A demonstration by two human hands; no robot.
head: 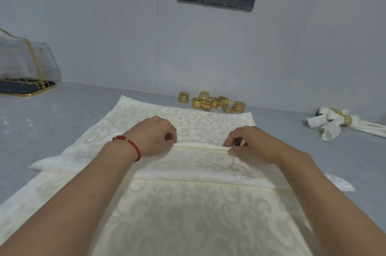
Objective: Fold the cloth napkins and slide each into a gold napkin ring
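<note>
— Pleating, item one: cream napkin point(188, 203), spread flat on the grey counter point(62, 113), near edge running out of view toward me. What have the hands got?

— Left hand point(154, 136): fingers curled, thumb and fingertips pinched shut on the raised fold point(200, 146) at its left end. Right hand point(250, 142): same pinch on the right end. Both hold cloth only, no ring.

— Condition of the fold?

— One narrow ridge across the middle, between my hands; a wider layer lies folded just below it. I judge the pleat looks even so far.

— Handling note?

— Keep both pinches level and the ridge straight, so each pleat stacks to the same width; press down before shifting grip, since damask like this probably slips. Uneven pleats would likely bunch at the ring.

— Item two?

— Gold rings point(212, 102), loose cluster beyond the napkin's far edge, against the wall.

— Item three?

— Finished napkins point(342, 123), ringed, well apart on the right.
</note>
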